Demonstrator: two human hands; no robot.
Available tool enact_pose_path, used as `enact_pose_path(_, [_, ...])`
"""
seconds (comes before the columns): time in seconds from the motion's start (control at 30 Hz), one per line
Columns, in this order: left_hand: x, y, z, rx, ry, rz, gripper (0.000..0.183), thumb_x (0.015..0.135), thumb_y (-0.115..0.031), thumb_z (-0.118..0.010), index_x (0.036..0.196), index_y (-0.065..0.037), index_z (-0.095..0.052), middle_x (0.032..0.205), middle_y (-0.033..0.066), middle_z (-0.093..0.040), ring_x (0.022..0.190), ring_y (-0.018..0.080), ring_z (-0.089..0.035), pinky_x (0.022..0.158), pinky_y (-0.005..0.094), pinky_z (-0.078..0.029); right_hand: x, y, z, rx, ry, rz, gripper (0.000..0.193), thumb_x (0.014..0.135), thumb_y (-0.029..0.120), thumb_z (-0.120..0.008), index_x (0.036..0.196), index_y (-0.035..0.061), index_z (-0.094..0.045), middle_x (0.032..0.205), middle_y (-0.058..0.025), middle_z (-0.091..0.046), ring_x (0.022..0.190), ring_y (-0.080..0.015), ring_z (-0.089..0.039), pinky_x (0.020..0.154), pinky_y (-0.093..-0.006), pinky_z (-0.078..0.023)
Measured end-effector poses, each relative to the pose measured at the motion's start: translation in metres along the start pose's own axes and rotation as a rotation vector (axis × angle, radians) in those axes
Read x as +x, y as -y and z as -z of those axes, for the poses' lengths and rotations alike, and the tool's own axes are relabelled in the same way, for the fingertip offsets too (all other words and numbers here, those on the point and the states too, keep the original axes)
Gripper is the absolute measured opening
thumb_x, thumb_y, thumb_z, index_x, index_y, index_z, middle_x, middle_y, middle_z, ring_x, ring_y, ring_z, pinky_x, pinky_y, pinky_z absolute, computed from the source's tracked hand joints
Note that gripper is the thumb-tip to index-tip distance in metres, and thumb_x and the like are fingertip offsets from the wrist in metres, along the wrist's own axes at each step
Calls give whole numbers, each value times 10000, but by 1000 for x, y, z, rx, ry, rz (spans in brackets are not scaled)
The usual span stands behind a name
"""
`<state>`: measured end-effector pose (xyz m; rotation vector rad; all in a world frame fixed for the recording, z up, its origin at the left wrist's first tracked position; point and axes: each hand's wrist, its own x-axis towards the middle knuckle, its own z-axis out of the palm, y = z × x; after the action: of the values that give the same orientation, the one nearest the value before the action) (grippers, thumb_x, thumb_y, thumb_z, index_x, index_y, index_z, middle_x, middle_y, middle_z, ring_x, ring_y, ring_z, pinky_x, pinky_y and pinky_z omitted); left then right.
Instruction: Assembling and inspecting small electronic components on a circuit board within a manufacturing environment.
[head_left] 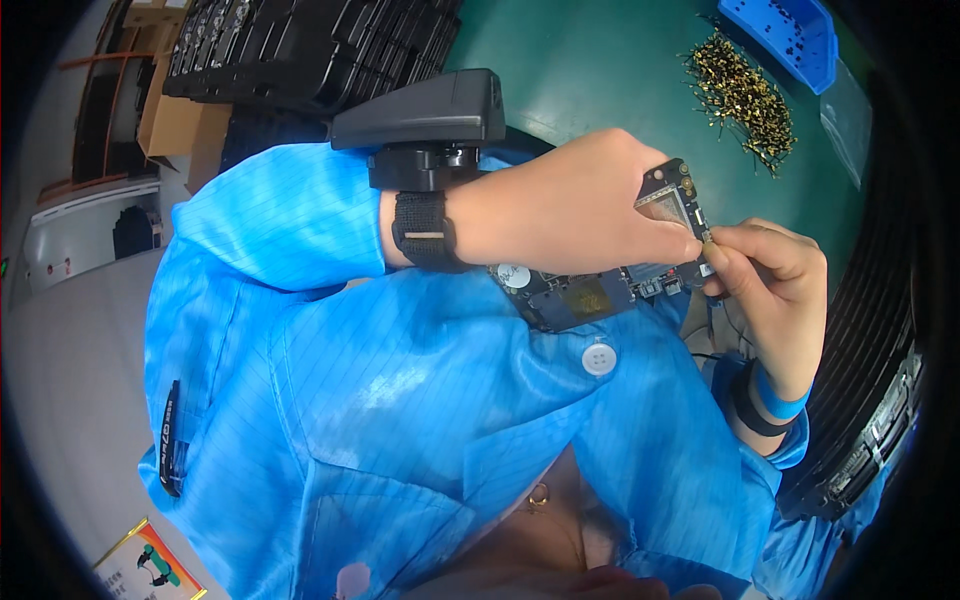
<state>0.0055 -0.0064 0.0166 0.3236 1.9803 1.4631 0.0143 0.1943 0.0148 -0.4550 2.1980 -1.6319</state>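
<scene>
My left hand (pixel 570 205) grips a dark circuit board (pixel 590 295) with small chips and a round silver part, holding it up close to my chest. My right hand (pixel 775 280) pinches a tiny gold-coloured part (pixel 708 238) between thumb and forefinger, right at the board's upper right corner. The two hands touch at the fingertips. A black device (pixel 425 115) is strapped to my left wrist. Much of the board is hidden behind my left hand.
A pile of small gold parts (pixel 745 95) lies on the green bench (pixel 600 60), with a blue bin (pixel 785 30) beyond it. Black trays (pixel 310 45) are stacked at the back left, more at the right (pixel 870 420). Cardboard boxes (pixel 175 120) stand at the left.
</scene>
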Motion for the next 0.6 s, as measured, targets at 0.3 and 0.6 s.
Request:
enact_pose_path(0.3, [13, 19, 9, -14, -96, -51, 308, 808, -187, -620, 1024, -10, -492, 883, 31, -570, 805, 77, -525, 710, 232, -444, -4, -21, -4, 520, 53, -31, 423, 765, -46, -576, 1166, -59, -442, 951, -86, -574, 834, -125, -554, 754, -229, -448])
enact_pose_path(0.6, [38, 39, -18, -1178, 217, -92, 309, 920, -350, -380, 991, -63, -471, 719, 19, -483, 542, 83, -419, 495, 225, -347, 24, -42, -29, -47, -429, 464, 762, 517, 201, -754, 1177, -19, -444, 1063, -109, -455, 1035, -230, -454, 862, -353, -382])
